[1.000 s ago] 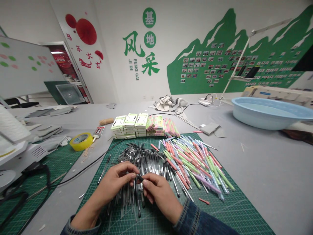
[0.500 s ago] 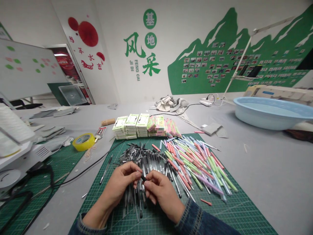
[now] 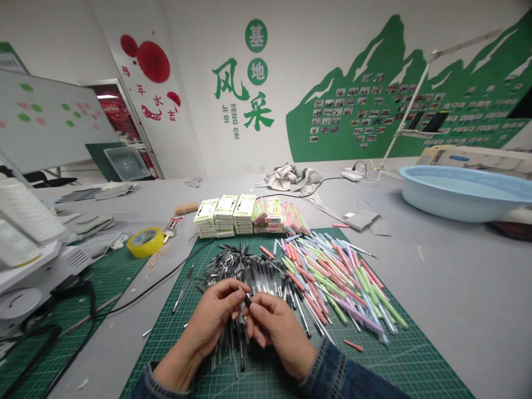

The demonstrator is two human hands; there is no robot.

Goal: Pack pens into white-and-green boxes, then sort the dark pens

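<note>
Smooth, glossy blue plastic basin [image 3: 461, 202].

The cutting mat [image 3: 399, 366] is green with pale gridlines; the tub [image 3: 461, 202], pale blue.

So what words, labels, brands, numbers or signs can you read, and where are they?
"基地": wall
"风采": wall
"JI DI": wall
"FENG CAI": wall
Too small or blurred to read: boxes, tape, packet, red writing, blue label, corner sign.
</note>
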